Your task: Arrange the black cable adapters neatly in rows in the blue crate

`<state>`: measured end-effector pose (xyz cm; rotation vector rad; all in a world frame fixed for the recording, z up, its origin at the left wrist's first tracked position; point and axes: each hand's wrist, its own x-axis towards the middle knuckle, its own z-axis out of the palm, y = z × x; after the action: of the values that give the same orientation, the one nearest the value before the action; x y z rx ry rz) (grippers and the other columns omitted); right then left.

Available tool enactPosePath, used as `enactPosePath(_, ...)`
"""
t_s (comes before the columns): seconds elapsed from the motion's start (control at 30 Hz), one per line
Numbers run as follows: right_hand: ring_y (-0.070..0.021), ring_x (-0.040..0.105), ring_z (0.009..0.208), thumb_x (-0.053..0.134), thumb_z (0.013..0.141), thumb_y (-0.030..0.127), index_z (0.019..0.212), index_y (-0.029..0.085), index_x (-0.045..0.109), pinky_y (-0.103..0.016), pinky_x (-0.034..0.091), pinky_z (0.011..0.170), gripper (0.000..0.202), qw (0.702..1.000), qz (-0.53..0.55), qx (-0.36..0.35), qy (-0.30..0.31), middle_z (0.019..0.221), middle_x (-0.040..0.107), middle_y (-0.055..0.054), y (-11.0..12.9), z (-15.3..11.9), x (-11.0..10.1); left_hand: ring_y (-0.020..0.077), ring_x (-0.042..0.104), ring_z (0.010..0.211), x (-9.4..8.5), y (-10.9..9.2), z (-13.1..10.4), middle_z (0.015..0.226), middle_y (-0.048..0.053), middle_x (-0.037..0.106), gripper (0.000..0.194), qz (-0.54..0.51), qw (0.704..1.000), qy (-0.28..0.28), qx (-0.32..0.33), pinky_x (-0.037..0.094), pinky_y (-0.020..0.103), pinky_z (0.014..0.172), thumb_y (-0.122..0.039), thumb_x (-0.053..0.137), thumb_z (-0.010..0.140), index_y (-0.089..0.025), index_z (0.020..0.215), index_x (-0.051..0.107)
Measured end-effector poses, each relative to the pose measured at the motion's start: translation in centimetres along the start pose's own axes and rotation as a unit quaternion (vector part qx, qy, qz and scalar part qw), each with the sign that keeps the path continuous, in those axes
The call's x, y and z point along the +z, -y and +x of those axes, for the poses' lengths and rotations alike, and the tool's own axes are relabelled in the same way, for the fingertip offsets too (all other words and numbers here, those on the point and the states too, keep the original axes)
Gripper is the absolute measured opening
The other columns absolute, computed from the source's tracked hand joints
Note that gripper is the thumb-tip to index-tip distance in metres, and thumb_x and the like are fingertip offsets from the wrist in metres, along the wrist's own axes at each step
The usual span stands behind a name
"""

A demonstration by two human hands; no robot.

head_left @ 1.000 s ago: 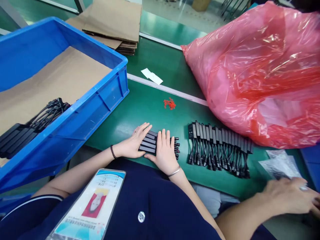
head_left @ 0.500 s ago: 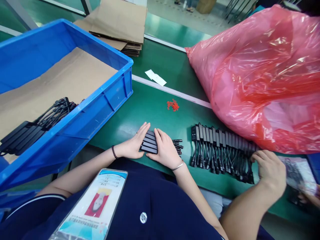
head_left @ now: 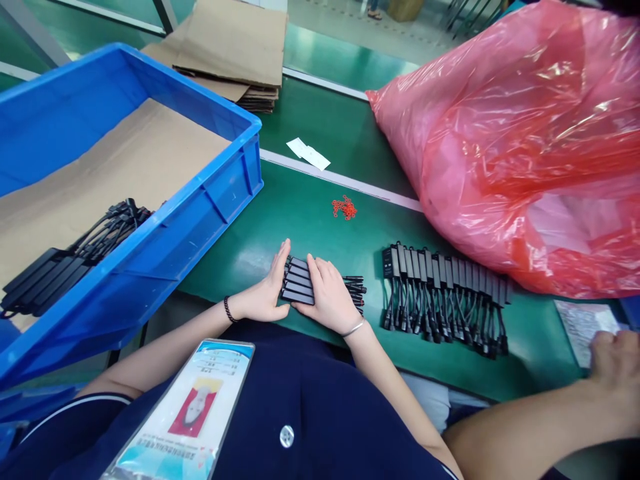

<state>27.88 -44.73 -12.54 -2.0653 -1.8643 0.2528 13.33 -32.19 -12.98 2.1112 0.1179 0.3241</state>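
Several slim black boxes with short cables (head_left: pixel 299 280) lie side by side on the green table in front of me. My left hand (head_left: pixel 265 287) is held upright at their left ends, palm towards them, its fingers stretched and the thumb apart. From the right, my right hand (head_left: pixel 327 297) lies over the boxes, its fingers and thumb around them. The cable ends (head_left: pixel 355 290) stick out to the right beyond it. Part of the boxes is hidden under my right hand.
A blue crate (head_left: pixel 210 193) with more cabled boxes (head_left: pixel 55 273) stands left. A row of cabled boxes (head_left: pixel 445 273) lies right, by a big pink plastic bag (head_left: pixel 500 147). Small red rings (head_left: pixel 345 208), paper slips (head_left: pixel 309 154) and cardboard (head_left: pixel 235 47) lie farther back. A co-worker's hand (head_left: pixel 615 360) is at right.
My left hand has turned more upright and its fingers have drawn slightly left, off the boxes. The co-worker's hand has moved right, away from the row of cabled boxes.
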Motion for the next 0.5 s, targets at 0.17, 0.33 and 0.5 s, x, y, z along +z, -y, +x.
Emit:
enactPosePath(0.17,-0.0323,0.038,0.111,0.057,0.069,0.053,0.133,0.008,0.029,-0.049,0.035,0.091,0.083,0.999,0.042,0.001,-0.033,0.121,0.043,-0.019,-0.3,-0.1,0.3,0.0315,-0.008,0.133,-0.1,0.8,-1.2,0.144,0.015,-0.016,0.114,-0.034,0.998,-0.045,-0.025,0.005,0.054,0.106,-0.018,0.068,0.062,-0.022,0.136,-0.019)
enactPosePath(0.33,-0.0298,0.039,0.112,0.061,0.066,0.052,0.132,0.012,0.025,-0.049,0.035,0.093,0.085,0.983,0.12,-0.007,-0.142,0.122,0.043,-0.017,0.8,0.0,-1.8,0.0305,-0.001,0.134,0.7,-0.4,-0.5,0.145,0.014,-0.009,0.128,-0.188,0.976,-0.105,-0.011,0.012,0.054,0.105,-0.031,0.077,0.055,-0.031,0.133,-0.025)
enactPosePath(0.5,-0.0293,0.038,0.115,0.063,0.06,0.057,0.135,0.016,0.01,-0.047,0.036,0.094,0.101,0.954,0.211,-0.082,-0.196,0.129,0.035,-0.017,3.1,0.5,-4.2,0.0309,0.001,0.134,0.1,-4.7,2.1,0.146,0.011,-0.003,0.131,-0.27,0.958,-0.056,0.084,0.008,0.051,0.108,-0.043,0.08,0.044,-0.032,0.136,-0.012)
